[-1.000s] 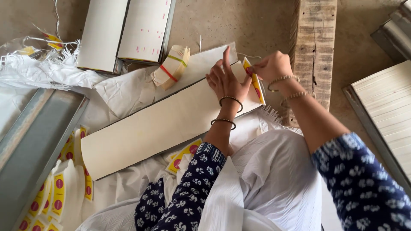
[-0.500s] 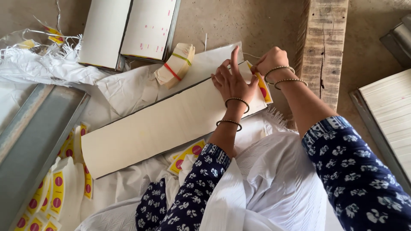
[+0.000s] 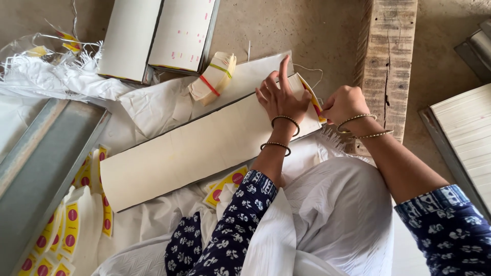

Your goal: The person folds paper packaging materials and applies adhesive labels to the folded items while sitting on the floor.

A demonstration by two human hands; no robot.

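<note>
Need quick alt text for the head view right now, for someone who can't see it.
A person's left hand presses flat on the end of a long cream-coloured stack of paper, while the right hand pinches a yellow and red label at that end. A banded bundle of labels lies beyond, and loose yellow labels lie on white cloth at left.

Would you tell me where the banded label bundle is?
In the head view, the banded label bundle lies upper centre, beside the long cream stack, left of the left hand.
</note>
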